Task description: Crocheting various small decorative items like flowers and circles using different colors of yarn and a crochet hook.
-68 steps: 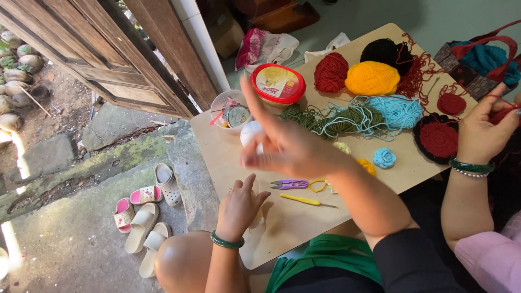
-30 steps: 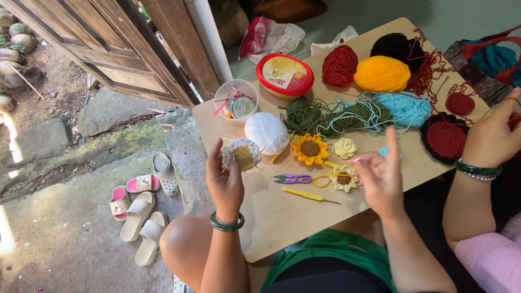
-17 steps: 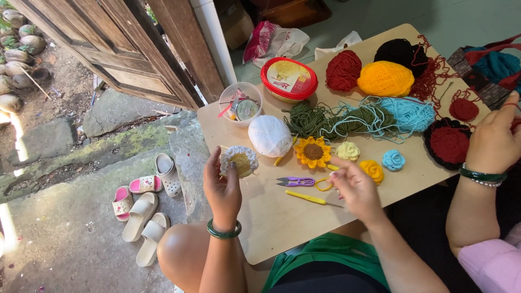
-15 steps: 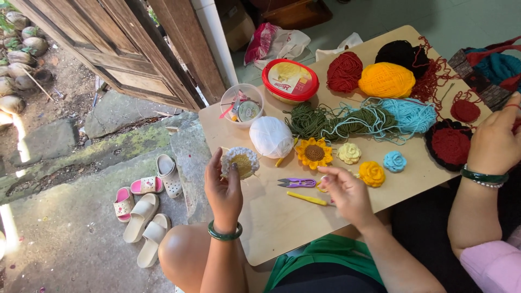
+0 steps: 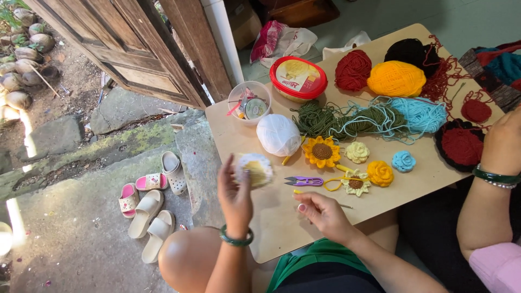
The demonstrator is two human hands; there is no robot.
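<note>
The left hand [image 5: 234, 195] is raised off the board [image 5: 282, 228], fingers pinched closed around a small round crochet piece [image 5: 253, 169], cream at the rim and yellow at the centre; it is held face-up toward the camera, apparently so the stitches can be looked over. The right hand [image 5: 324, 212] lies low on the board at about 4 o'clock from that piece, fingers curled over the near end of a thin yellow crochet hook [image 5: 317, 194]; whether the fingers have actually closed on the hook cannot be told, as they cover its handle. Small purple snips [image 5: 304, 181] lie just above this hand, at 12 o'clock, within easy reach. Finished flowers sit grouped further up: a sunflower [image 5: 322, 152], a cream rose [image 5: 357, 152], an orange rose [image 5: 380, 173] and a blue rose [image 5: 404, 161], kept apart from the tangled green and blue yarn [image 5: 374, 115] behind them. A white yarn ball [image 5: 278, 134] rests at 1 o'clock from the held piece. A clear cup of small tools [image 5: 249, 103] and a red-lidded tub [image 5: 298, 78] stand at the far edge. Another person's hand [image 5: 502, 144], with a green bangle, rests at the right by a dark red crochet round [image 5: 461, 146].
</note>
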